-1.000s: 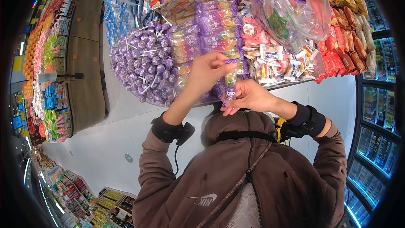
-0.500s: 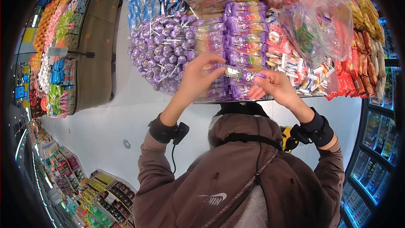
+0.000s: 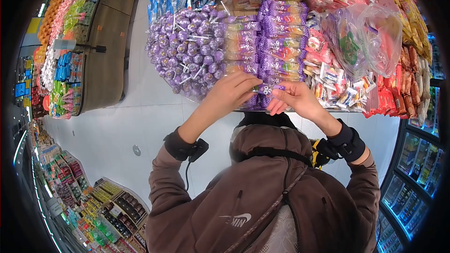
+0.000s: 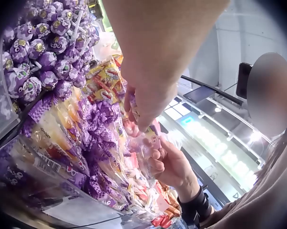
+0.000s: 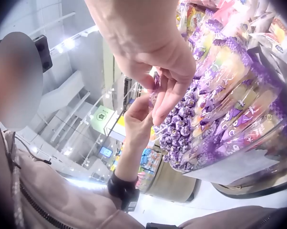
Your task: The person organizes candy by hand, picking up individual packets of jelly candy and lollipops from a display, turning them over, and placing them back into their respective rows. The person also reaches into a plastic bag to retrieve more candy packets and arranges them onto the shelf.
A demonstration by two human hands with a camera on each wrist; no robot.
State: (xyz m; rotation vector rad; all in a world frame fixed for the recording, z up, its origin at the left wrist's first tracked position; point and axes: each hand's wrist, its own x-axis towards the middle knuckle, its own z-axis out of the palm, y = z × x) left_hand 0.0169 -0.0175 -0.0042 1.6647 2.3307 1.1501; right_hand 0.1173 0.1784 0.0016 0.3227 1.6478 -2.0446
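Between the two hands is one small purple-wrapped candy packet (image 3: 266, 89), held above rows of similar purple packets (image 3: 283, 42). The left hand (image 3: 230, 93) pinches its left end, with the fingers covering much of it. At the other end, the right hand (image 3: 300, 99) pinches the wrapper between thumb and index finger. In the right wrist view the right hand (image 5: 155, 67) and left hand (image 5: 138, 124) meet at the purple wrapper (image 5: 154, 90). The left wrist view shows the left hand (image 4: 150, 95) in front, hiding part of the packet.
Purple lollipops (image 3: 187, 49) are heaped left of the packets. On the right lie small white-and-red packets (image 3: 330, 72) and a clear plastic bag (image 3: 349, 42). Red packs (image 3: 391, 96) sit farther right. Another display counter (image 3: 105, 42) stands at the left, glass-fronted coolers (image 3: 417, 154) at the right.
The packet was upright between the hands, then turned sideways; now the hands are closer together and less of it shows. The display has shifted rightward in the head view.
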